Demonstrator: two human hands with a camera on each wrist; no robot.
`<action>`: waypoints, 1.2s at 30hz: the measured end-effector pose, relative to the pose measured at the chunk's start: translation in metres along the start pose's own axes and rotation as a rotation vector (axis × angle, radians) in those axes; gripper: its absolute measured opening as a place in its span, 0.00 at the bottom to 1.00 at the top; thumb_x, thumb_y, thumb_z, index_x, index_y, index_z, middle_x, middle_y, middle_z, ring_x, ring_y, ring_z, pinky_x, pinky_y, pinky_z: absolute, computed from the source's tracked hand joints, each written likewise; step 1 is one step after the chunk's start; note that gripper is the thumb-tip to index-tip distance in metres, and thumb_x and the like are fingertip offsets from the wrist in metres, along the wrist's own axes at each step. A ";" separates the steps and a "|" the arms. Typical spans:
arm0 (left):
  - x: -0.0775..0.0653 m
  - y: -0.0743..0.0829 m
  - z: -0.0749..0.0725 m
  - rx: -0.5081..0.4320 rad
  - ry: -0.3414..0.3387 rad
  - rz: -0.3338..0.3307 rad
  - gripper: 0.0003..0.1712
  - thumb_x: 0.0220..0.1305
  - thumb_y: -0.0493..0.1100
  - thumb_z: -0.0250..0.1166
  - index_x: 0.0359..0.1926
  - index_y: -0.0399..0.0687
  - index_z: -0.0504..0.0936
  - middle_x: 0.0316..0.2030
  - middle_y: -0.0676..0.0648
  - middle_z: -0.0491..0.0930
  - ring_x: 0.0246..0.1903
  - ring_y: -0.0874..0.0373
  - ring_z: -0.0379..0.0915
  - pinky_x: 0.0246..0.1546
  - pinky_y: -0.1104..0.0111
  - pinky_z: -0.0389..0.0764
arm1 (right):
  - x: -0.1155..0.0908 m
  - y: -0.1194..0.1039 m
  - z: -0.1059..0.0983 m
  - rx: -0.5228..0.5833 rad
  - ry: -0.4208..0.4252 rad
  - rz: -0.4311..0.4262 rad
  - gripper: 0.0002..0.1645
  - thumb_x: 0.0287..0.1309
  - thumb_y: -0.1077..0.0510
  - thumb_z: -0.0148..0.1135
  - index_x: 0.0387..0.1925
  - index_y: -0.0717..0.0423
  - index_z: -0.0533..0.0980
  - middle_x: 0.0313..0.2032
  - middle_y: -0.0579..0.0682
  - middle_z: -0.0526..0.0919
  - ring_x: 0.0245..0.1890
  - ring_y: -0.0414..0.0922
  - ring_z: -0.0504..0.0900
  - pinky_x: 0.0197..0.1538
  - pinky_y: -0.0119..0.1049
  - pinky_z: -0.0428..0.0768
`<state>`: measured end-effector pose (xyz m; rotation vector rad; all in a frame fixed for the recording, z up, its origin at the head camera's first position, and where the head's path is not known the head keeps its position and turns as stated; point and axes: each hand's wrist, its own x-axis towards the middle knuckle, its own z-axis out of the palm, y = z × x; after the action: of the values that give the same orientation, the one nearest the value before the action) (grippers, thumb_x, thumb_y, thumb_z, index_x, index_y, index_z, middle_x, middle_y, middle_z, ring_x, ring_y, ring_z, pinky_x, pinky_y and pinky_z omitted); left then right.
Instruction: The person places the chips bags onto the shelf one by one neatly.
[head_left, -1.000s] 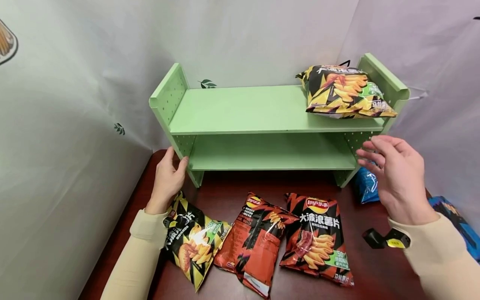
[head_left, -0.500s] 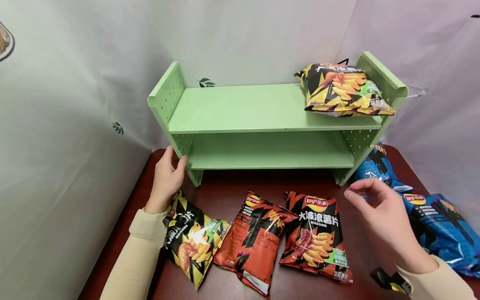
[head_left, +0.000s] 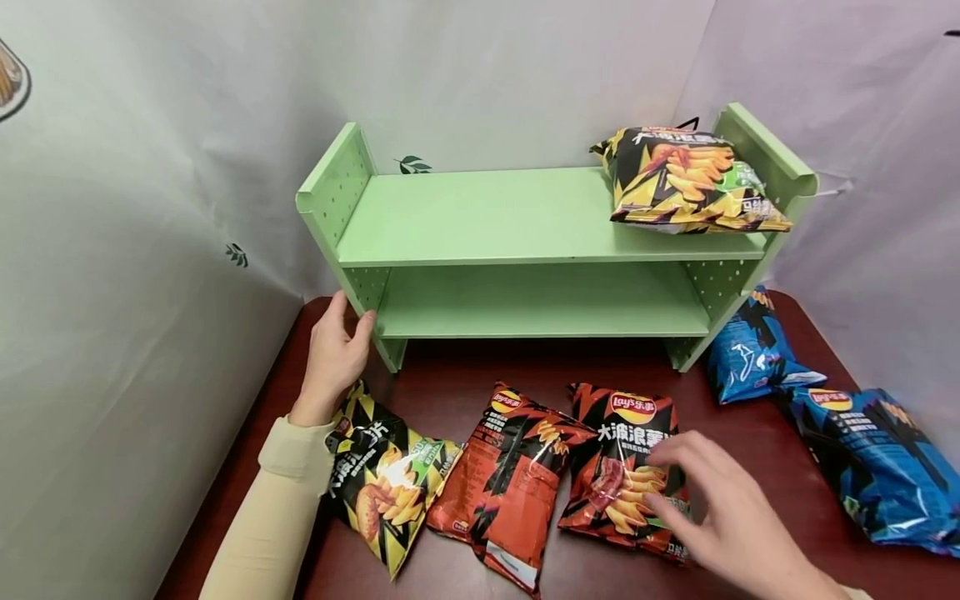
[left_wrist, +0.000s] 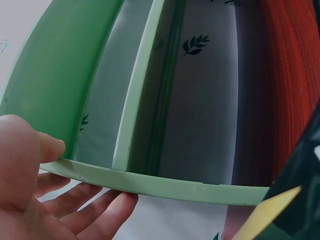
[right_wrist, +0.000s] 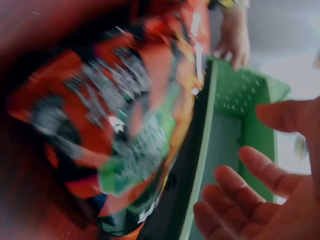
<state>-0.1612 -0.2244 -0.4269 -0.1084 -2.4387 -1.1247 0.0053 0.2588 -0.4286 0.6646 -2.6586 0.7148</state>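
A two-tier green shelf (head_left: 480,218) stands on the table. My left hand (head_left: 335,360) holds its left side panel; in the left wrist view the thumb lies on one side of the panel's edge (left_wrist: 165,186) and the fingers on the other. My right hand (head_left: 723,517) hovers over the right part of a red-and-black potato chip bag (head_left: 611,479), fingers spread and slightly bent, nothing held. That bag appears blurred in the right wrist view. Beside it lies a red chip bag (head_left: 510,483), back side up. A yellow-and-black chip bag (head_left: 390,483) lies below my left hand.
Yellow-and-black chip packaging (head_left: 686,183) rests on the upper tier's right end. Two blue chip bags, one near the shelf's right leg (head_left: 750,358) and one nearer (head_left: 881,467), lie at the right. Pale cloth walls (head_left: 187,167) enclose the table (head_left: 465,367).
My right hand has moved down and toward me, from beside the shelf's right end to over the red-and-black chip bag, uncovering the blue bags. My left hand has stayed on the panel.
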 end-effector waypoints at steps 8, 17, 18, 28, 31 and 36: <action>0.000 0.000 0.001 -0.010 -0.009 0.000 0.25 0.75 0.46 0.59 0.70 0.47 0.73 0.60 0.37 0.81 0.58 0.39 0.79 0.57 0.42 0.75 | -0.019 -0.014 0.024 -0.227 -0.056 -0.209 0.33 0.58 0.30 0.69 0.53 0.47 0.81 0.55 0.49 0.80 0.54 0.47 0.79 0.49 0.49 0.80; 0.001 0.000 0.001 -0.012 -0.002 0.004 0.24 0.75 0.45 0.60 0.68 0.46 0.74 0.58 0.37 0.82 0.54 0.40 0.81 0.53 0.42 0.77 | -0.032 -0.022 0.052 -0.372 -0.043 -0.286 0.43 0.71 0.25 0.38 0.57 0.54 0.79 0.58 0.59 0.79 0.53 0.56 0.79 0.47 0.54 0.81; 0.001 0.000 0.001 -0.013 -0.002 0.004 0.24 0.75 0.45 0.60 0.68 0.46 0.74 0.57 0.37 0.82 0.54 0.40 0.81 0.53 0.42 0.77 | -0.033 -0.023 0.054 -0.384 -0.047 -0.283 0.41 0.68 0.25 0.48 0.58 0.54 0.79 0.59 0.59 0.79 0.54 0.56 0.79 0.47 0.55 0.81; 0.001 0.000 0.001 -0.006 0.001 -0.005 0.23 0.75 0.45 0.60 0.67 0.46 0.74 0.57 0.37 0.82 0.54 0.41 0.81 0.54 0.43 0.77 | -0.037 -0.028 0.063 -0.458 -0.175 -0.091 0.59 0.33 0.33 0.83 0.70 0.47 0.72 0.72 0.61 0.67 0.70 0.66 0.66 0.54 0.67 0.78; 0.001 0.000 0.001 -0.007 0.000 -0.006 0.23 0.75 0.45 0.60 0.67 0.46 0.74 0.56 0.38 0.83 0.53 0.41 0.81 0.53 0.44 0.78 | -0.035 -0.028 0.064 -0.465 -0.193 -0.058 0.57 0.36 0.33 0.81 0.70 0.45 0.72 0.73 0.60 0.66 0.70 0.66 0.66 0.54 0.68 0.78; 0.001 0.000 0.001 -0.002 -0.004 -0.006 0.23 0.75 0.46 0.59 0.67 0.46 0.74 0.55 0.39 0.83 0.50 0.43 0.83 0.48 0.51 0.79 | -0.030 -0.027 0.064 -0.476 -0.204 -0.030 0.48 0.48 0.53 0.80 0.71 0.43 0.71 0.72 0.61 0.67 0.70 0.67 0.68 0.50 0.69 0.79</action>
<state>-0.1621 -0.2236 -0.4271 -0.1039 -2.4426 -1.1308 0.0335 0.2145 -0.4835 0.6657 -2.8372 -0.0082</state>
